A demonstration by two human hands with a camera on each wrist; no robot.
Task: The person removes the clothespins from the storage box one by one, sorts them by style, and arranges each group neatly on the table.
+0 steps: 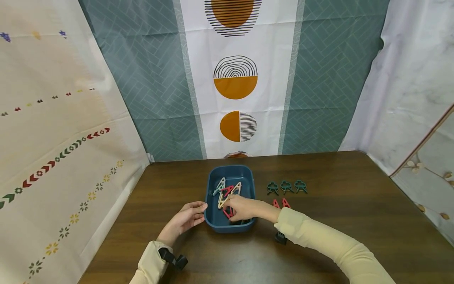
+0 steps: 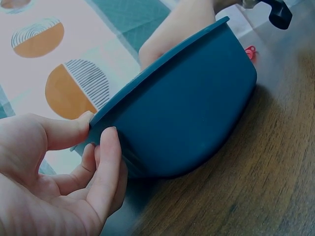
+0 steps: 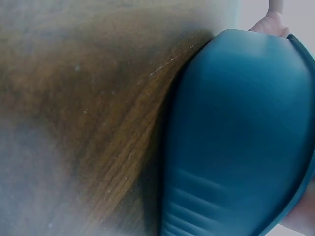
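Note:
A blue plastic tub (image 1: 213,221) stands on the table with several clothespins inside. Pale green (image 1: 220,186), red (image 1: 227,191) and cream (image 1: 236,188) ones lie toward its far half. My left hand (image 1: 188,216) pinches the tub's left rim, thumb at the edge and fingers against the outer wall. My right hand (image 1: 242,207) reaches over the right rim, down into the tub. Its fingers bend down beside a lower red clothespin (image 1: 228,213); I cannot tell whether they grip anything. In the right wrist view the tub's wall hides most of that hand.
Right of the tub, three dark green clips (image 1: 286,186) sit in a row on the brown table (image 1: 340,185). Closer in, two red clothespins (image 1: 285,202) are partly covered by the right forearm. Fabric hangings (image 1: 156,79) enclose the table's back and sides.

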